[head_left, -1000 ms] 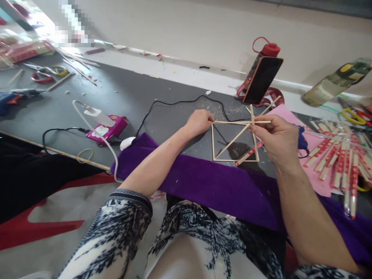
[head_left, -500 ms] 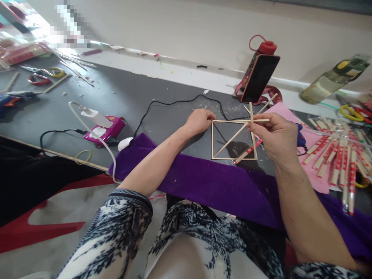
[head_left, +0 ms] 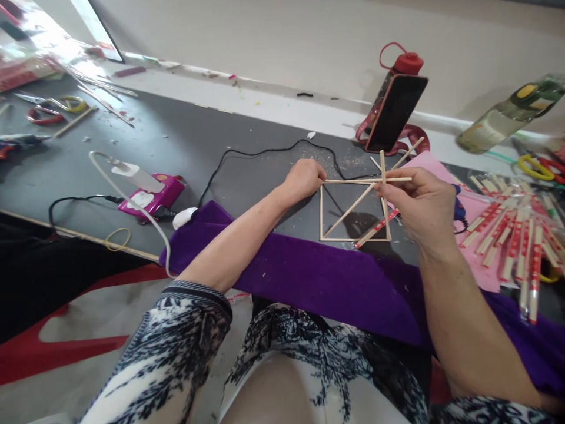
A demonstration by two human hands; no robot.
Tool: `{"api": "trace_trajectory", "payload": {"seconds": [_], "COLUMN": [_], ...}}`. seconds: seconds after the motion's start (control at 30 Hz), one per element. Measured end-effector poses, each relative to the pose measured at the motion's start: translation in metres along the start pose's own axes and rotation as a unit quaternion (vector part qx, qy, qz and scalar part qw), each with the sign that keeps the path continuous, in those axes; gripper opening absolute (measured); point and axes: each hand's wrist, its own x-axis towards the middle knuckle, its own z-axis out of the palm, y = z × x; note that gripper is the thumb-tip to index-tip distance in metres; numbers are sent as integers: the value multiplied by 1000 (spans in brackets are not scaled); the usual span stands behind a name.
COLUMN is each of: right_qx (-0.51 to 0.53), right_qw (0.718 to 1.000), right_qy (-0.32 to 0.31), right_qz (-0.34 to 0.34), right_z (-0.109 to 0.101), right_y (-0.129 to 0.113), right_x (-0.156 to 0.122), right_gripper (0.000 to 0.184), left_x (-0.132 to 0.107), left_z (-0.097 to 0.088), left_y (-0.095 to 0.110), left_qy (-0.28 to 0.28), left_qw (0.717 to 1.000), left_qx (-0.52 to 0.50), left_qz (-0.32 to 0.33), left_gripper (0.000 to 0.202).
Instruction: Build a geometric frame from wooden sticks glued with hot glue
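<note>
A frame of wooden chopsticks point(head_left: 355, 239) lies on the grey table, with several sticks crossing at its far right corner. My left hand point(head_left: 304, 178) pinches the far left corner, where the end of a stick meets the frame. At the crossing, my right hand point(head_left: 426, 197) is closed with thumb and fingers on the chopsticks. One of them sticks up beyond the fingers and another slants across the frame. A chopstick packet with a red-printed wrapper point(head_left: 377, 228) lies across the frame's near right part.
Purple cloth point(head_left: 318, 288) covers the table's near edge. Wrapped chopsticks point(head_left: 512, 229) are heaped on pink paper point(head_left: 435, 162) at right. A phone point(head_left: 397, 112) leans on a red-capped bottle point(head_left: 408, 61). A pink power strip point(head_left: 152, 197), cables and scissors point(head_left: 48, 112) are at left.
The view has shifted slightly, so things at left appear a little farther left. Both hands keep their hold on the frame, with hardly any movement.
</note>
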Motion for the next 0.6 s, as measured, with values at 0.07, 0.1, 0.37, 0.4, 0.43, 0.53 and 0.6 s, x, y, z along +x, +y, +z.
{"api": "trace_trajectory", "payload": {"seconds": [0.07, 0.1, 0.37, 0.4, 0.43, 0.53, 0.6], "right_qx": [3, 4, -4, -4, -4, -3, 0], "right_qw": [1000, 1000, 1000, 1000, 1000, 1000, 1000], "right_qy": [-2, -3, -7, -6, -6, -2, -1], "right_qz": [0, 1, -2, -3, -3, -4, -3], "right_z": [0, 0, -1, -1, -1, -1, -1], "right_y": [-1, -1, 1, 1, 2, 4, 4], "right_x": [0, -1, 0, 0, 0, 1, 1], "right_gripper": [13, 14, 14, 14, 15, 15, 15], "left_x": [0, -1, -3, -3, -3, -2, 0], "left_z": [-1, -2, -5, -5, -4, -2, -1], "left_y": [0, 0, 1, 1, 0, -1, -2], "left_qy": [3, 3, -8, -4, -1, -2, -2], "left_qw": [1000, 1000, 999, 999, 999, 999, 999], "left_qx": [2, 4, -41, -47, -51, -46, -36], "left_qz": [-2, 1, -7, -13, -16, -16, -16], "left_gripper": [26, 25, 27, 27, 28, 27, 27]}}
